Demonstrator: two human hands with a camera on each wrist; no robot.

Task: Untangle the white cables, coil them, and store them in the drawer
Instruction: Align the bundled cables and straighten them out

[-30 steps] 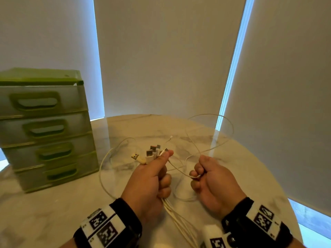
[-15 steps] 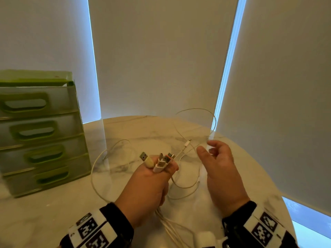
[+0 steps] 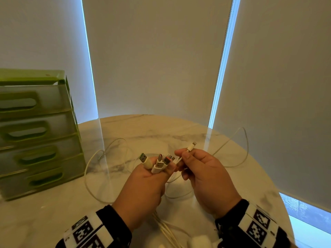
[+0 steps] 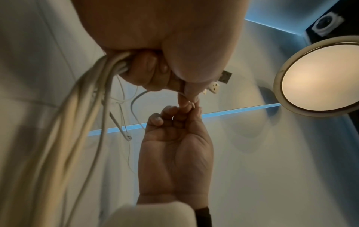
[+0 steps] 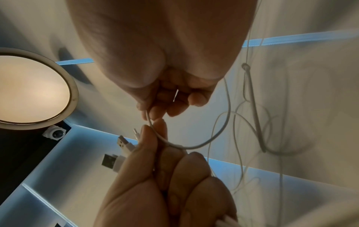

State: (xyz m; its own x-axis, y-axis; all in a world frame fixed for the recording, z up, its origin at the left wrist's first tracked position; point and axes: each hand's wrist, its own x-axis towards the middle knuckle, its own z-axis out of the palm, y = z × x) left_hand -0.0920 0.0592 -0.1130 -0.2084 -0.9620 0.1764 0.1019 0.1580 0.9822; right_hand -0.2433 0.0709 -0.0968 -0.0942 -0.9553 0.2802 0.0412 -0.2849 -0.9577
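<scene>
Marble table (image 3: 53, 217) before grey blinds (image 3: 157, 56), green drawer unit (image 3: 35, 133) at left. Left hand (image 3: 143, 185) clutching white cables (image 3: 157, 164); right hand (image 3: 207, 178) pinching one plug (image 3: 191, 146).

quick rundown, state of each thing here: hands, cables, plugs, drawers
left hand: fist gripping the cable bundle, plugs sticking out on top
right hand: pinching the thin cable just below its small connector
USB plugs: gathered side by side, pointing up
loose cable loops: uncoiled, sprawled on the table
green drawer unit: all visible drawers closed
</scene>
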